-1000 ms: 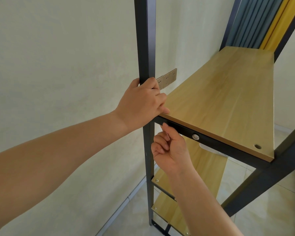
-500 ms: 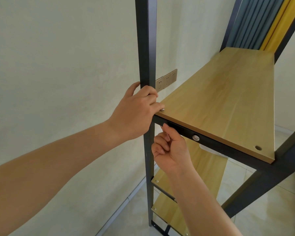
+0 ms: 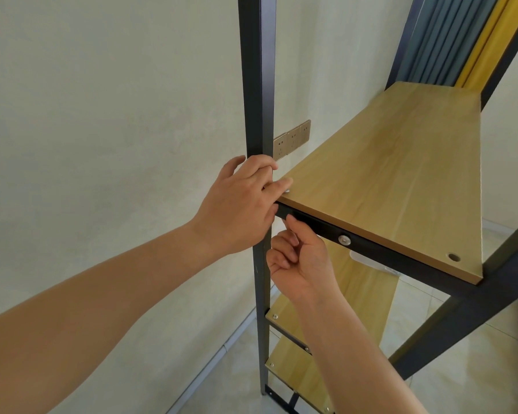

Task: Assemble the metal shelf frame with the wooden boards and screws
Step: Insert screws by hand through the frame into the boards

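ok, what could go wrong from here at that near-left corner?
1. The screw in the top board is held only by the left hand's fingertips; it may slip and drop.
2. The right hand works unseen beneath the crossbar, so whatever it fits could cross-thread or fall.
3. The hole at the near-right corner is empty, so the board could shift.
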